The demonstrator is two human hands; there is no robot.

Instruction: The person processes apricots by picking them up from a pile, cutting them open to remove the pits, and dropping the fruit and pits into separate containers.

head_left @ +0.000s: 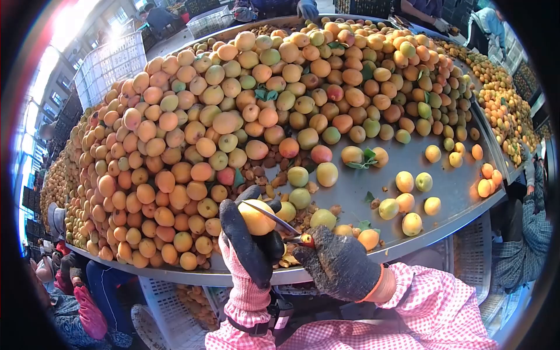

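Observation:
My left hand (249, 256), in a dark work glove, holds a yellow-orange apricot (254, 220) above the near edge of the metal table (385, 146). My right hand (343, 263), in a similar soiled glove, grips a small knife (305, 240) by its orange-red handle. The knife's thin blade slants up and left across the apricot and touches it; how deep it sits in the flesh is hard to make out. Several loose apricots (323, 219) and brown pits or scraps (256, 172) lie just beyond my hands.
A large heap of apricots (198, 116) covers the table's left and back. White plastic crates (166, 300) stand below the near edge, one holding cut fruit. A tall white crate (111, 67) stands back left. Other people work around the table, one gloved hand (307, 9) at the far edge.

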